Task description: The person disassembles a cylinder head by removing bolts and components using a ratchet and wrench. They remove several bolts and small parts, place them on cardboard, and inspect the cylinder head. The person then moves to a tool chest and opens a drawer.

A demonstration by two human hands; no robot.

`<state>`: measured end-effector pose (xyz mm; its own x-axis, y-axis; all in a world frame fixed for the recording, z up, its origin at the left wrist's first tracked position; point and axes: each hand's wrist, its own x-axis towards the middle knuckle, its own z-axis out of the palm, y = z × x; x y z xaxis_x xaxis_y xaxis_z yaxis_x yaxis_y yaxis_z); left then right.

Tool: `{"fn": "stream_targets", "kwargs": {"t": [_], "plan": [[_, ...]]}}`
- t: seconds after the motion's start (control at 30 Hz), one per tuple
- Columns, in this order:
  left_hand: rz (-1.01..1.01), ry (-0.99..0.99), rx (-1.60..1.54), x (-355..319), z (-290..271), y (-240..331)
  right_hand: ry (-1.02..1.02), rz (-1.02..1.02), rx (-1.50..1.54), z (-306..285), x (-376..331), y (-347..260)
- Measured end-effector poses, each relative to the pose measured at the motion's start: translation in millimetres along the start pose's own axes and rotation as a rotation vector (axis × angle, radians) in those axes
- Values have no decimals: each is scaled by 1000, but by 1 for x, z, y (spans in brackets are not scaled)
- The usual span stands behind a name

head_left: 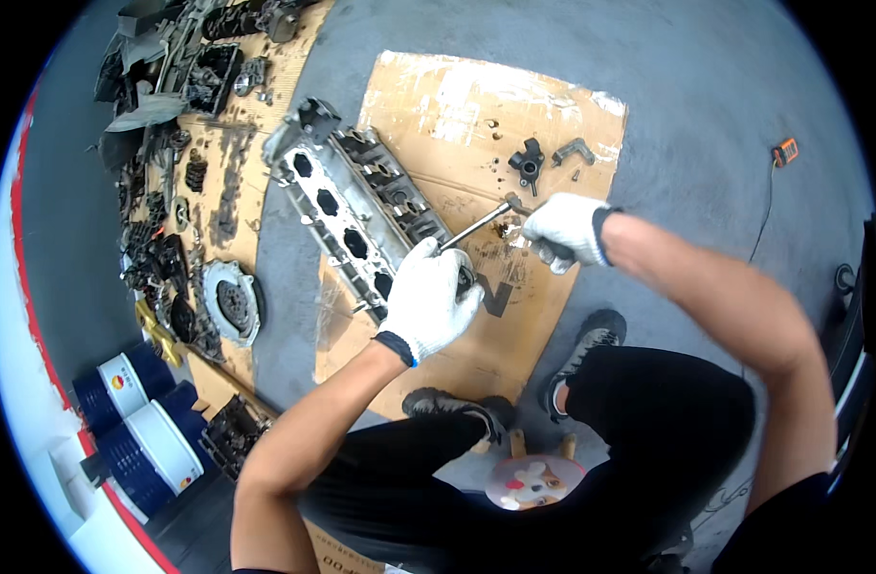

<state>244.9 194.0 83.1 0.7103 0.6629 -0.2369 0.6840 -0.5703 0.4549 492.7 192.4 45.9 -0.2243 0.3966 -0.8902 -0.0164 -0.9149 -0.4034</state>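
Note:
A grey metal cylinder head (347,206) with several oval ports lies slanted on the floor, half on a sheet of cardboard (476,115). My left hand (430,297), in a white glove, presses on the near end of the cylinder head, around the head of a long metal ratchet wrench (476,225). My right hand (564,231), also gloved, grips the wrench handle at its far end, over the cardboard. The wrench runs between the two hands.
A black bracket (528,163) and a small grey fitting (574,149) lie on the cardboard beyond my right hand. Many dirty engine parts and a round clutch disc (233,302) cover cardboard at left. Blue-and-white drums (141,421) stand at lower left. An orange tool (785,151) lies at right.

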Motion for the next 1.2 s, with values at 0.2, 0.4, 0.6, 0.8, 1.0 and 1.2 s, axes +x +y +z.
{"fn": "stream_targets", "kwargs": {"t": [0.2, 0.4, 0.6, 0.8, 1.0, 1.2], "plan": [[-206, -479, 97, 30, -29, 15, 73, 178, 404, 1, 27, 11], [-136, -719, -3, 36, -31, -18, 214, -103, -275, 6, 35, 6], [-297, -562, 35, 35, -26, -10, 219, -40, -408, -5, 10, 1], [-442, -692, -13, 80, -24, -7, 204, -28, -374, -8, 6, 10], [-350, -496, -33, 141, 57, -81, 246, -84, -422, -11, 5, 16], [-734, -712, -571, 189, 114, -70, 160, -102, -397, -39, 10, 12]]}}
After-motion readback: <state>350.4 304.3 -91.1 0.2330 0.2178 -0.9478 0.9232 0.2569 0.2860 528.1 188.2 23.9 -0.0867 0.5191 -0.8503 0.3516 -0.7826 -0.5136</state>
